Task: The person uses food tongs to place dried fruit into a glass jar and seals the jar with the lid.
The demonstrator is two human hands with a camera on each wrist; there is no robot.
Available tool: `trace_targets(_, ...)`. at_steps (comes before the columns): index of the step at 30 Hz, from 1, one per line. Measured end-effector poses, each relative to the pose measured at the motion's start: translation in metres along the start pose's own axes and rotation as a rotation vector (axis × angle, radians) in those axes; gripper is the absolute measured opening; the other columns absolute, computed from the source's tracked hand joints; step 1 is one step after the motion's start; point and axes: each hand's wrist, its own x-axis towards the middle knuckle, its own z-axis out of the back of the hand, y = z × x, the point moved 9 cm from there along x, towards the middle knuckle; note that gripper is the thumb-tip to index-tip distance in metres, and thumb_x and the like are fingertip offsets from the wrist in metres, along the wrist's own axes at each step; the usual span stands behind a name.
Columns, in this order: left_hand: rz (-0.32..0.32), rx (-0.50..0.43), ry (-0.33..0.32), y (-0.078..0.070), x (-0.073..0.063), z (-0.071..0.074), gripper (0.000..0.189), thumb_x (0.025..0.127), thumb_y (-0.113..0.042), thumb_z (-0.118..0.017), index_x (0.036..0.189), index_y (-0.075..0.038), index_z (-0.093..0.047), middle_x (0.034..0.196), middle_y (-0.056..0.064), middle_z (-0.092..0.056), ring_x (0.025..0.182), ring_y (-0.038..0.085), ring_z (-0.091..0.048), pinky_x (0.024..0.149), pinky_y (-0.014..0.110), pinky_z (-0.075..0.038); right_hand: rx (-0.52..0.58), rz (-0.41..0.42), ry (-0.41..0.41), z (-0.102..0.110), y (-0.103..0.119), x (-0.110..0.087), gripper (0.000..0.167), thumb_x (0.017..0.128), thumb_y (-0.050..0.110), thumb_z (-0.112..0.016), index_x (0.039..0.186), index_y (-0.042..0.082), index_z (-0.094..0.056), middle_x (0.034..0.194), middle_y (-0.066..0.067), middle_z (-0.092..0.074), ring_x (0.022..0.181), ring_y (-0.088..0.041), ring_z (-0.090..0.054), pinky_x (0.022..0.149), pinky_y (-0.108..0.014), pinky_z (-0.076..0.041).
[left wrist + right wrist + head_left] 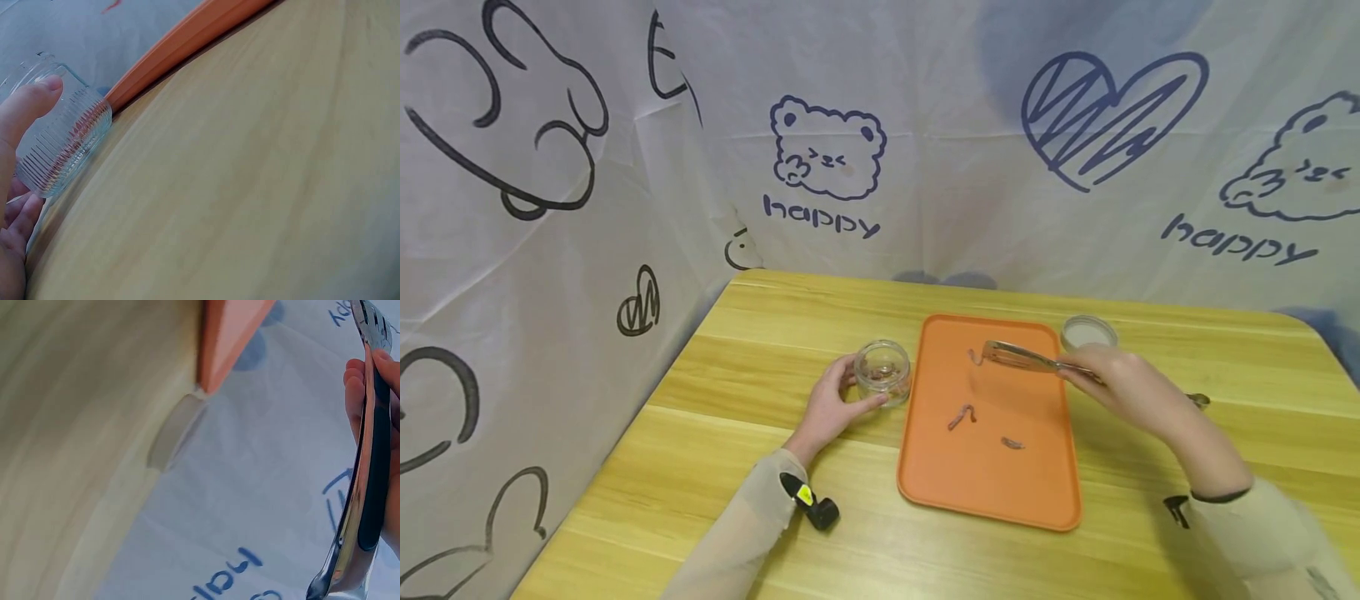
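My left hand (831, 406) holds a clear glass jar (874, 392) beside the tray's left edge, thumb on the near side. Ribbed walls show in the left wrist view, and reddish-brown bits lie inside. Metal tongs (1021, 357) with slotted ends and dark grip strips are gripped in my right hand (1108, 379), over the upper part of the orange tray (1000, 492). By the tongs' tip is a thin brownish strip (975, 357); whether they pinch it I cannot tell. A bent strip (962, 416) and a short dark piece (1012, 443) lie lower on the tray.
A round lid (1088, 332) lies at the tray's upper right corner, close to my right hand. The wooden table (790, 333) ends at a white cloth (925, 167) printed with hearts, bears and lettering, which hangs behind it and on the left.
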Motion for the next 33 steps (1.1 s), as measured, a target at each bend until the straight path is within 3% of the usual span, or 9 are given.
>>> trace_targets(11, -0.003, 0.035, -0.006, 0.0, 0.001, 0.0, 0.073, 0.075, -0.033, -0.083, 0.135, -0.009, -0.049, 0.127, 0.003, -0.054, 0.113, 0.018, -0.054, 0.1, 0.032, -0.044, 0.037, 0.123, -0.054, -0.009, 0.029, 0.039, 0.018, 0.08, 0.001, -0.073, 0.098, 0.002, -0.071, 0.087, -0.005, -0.069, 0.077, -0.018, -0.065, 0.064, -0.031, -0.056)
trace_targets(26, -0.002, 0.035, -0.012, 0.002, 0.001, 0.001, 0.075, 0.074, -0.032, -0.084, 0.135, -0.007, -0.049, 0.127, 0.004, -0.054, 0.112, 0.018, -0.055, 0.099, 0.032, -0.044, 0.048, 0.085, 0.02, -0.039, 0.054, 0.077, 0.015, 0.09, 0.014, -0.067, 0.102, 0.006, -0.071, 0.094, -0.004, -0.069, 0.086, -0.02, -0.065, 0.071, -0.035, -0.056)
trace_targets(33, 0.002, 0.034, -0.009, 0.003, 0.001, 0.001, 0.076, 0.073, -0.035, -0.084, 0.135, -0.01, -0.049, 0.126, 0.002, -0.054, 0.112, 0.018, -0.055, 0.099, 0.031, -0.044, 0.057, 0.151, 0.024, -0.052, 0.067, 0.085, 0.015, 0.089, 0.013, -0.068, 0.1, 0.005, -0.071, 0.093, -0.005, -0.069, 0.083, -0.018, -0.065, 0.069, -0.03, -0.056)
